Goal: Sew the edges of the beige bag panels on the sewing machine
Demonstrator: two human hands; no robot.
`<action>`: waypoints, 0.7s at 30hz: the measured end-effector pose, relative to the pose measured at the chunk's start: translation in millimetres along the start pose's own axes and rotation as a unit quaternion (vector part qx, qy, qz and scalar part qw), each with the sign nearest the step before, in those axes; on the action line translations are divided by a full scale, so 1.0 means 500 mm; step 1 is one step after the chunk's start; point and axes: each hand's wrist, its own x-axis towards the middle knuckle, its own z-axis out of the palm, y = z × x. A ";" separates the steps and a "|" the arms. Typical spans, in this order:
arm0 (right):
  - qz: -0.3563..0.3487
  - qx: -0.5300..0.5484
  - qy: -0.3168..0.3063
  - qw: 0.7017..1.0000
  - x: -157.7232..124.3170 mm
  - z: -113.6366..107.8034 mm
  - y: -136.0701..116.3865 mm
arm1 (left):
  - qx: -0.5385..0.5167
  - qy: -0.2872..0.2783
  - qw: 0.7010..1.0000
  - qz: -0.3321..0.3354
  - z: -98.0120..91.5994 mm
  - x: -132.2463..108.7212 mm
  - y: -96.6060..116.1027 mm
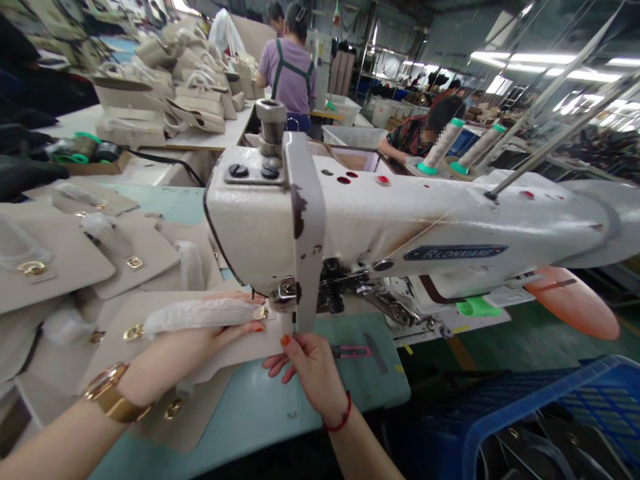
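Observation:
My left hand [200, 343] lies on a beige leather bag panel [235, 347] under the head of a white sewing machine [400, 220], fingers closed around a white wrapped handle [200, 313] beside a gold clasp [134, 331]. My right hand [310, 367] pinches the panel's edge just below the needle area [295, 293], next to a grey strap [307, 220] that hangs down over the machine head. A gold watch is on my left wrist, a red cord on my right.
Several more beige panels with gold clasps [65, 260] are stacked at the left. Pink snips [350, 351] lie on the teal table [280, 407]. A blue crate [525, 413] stands at the lower right. Two thread cones [443, 147] rise behind the machine. Other people work further back.

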 end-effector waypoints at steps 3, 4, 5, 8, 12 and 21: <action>0.010 0.016 0.005 1.000 0.000 0.005 0.005 | 0.010 0.001 1.000 0.000 -0.008 0.003 0.007; 0.011 0.017 0.010 1.000 0.000 0.007 0.006 | 0.012 0.003 1.000 0.002 -0.010 0.005 0.010; 0.012 0.017 0.015 1.000 0.000 0.009 0.007 | 0.014 0.002 1.000 0.006 -0.012 0.006 0.011; 0.013 0.013 0.033 0.999 -0.001 0.015 0.005 | 0.018 -0.005 1.000 0.021 -0.017 0.008 0.014; 0.012 0.017 0.042 0.999 -0.002 0.019 0.002 | 0.016 -0.006 1.000 0.019 -0.015 0.007 0.013; 0.010 -0.021 0.067 0.997 0.000 0.020 0.015 | -0.014 -0.013 0.999 0.051 -0.011 0.013 0.010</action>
